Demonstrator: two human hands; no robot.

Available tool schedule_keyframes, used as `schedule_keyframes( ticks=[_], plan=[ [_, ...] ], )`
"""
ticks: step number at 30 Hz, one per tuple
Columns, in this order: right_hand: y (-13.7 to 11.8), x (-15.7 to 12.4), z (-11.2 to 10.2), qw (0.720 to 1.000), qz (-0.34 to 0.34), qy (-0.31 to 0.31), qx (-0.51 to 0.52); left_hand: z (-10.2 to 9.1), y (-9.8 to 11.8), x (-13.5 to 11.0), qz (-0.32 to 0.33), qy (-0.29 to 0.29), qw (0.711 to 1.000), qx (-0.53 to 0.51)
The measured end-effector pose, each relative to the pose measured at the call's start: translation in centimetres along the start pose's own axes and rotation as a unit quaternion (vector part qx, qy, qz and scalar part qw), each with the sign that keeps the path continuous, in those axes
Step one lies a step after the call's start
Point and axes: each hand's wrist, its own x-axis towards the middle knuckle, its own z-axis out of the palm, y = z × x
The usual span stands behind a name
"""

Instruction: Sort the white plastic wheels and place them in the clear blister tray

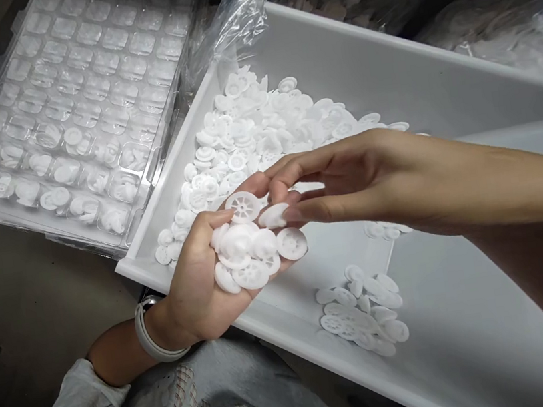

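Observation:
Cupped palm up, my left hand (197,288) holds a heap of white plastic gears (242,251), its thumb resting against one spoked gear (243,207). Just above that heap, my right hand (344,186) pinches a single white plastic gear (274,215) between thumb and fingertips. Both hands are over the near left part of a large white bin (476,363). Behind them, a big pile of loose white gears (260,121) fills the bin's left side. A smaller pile (365,311) lies on the bin floor below my right forearm.
Left of the bin stands a clear compartment tray (82,75); its nearer rows hold white gears. Clear plastic film (244,5) hangs over the bin's far left corner. Plastic bags of parts (514,28) lie beyond the far wall.

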Motion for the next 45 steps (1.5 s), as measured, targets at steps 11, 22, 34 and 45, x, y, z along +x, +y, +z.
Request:
schedule_keyframes(
  ticks=[11,22,34,45],
  plan=[
    [0.1,-1.8,2.8,0.850,-0.326,0.233,-0.342,-0.3,0.0,0.0,-0.009,-0.057,0.998,0.004],
    [1.4,-2.4,3.1,0.818,-0.365,0.246,-0.371,0.1,0.0,0.1,-0.006,-0.033,0.999,-0.022],
    [1.9,-2.8,3.2,0.830,-0.318,0.258,-0.379,0.1,-0.2,-0.3,-0.005,-0.011,1.000,0.017],
    [0.1,-5.2,3.7,0.927,-0.186,0.173,-0.276,0.1,0.1,-0.1,-0.010,-0.019,1.000,0.013]
  ],
)
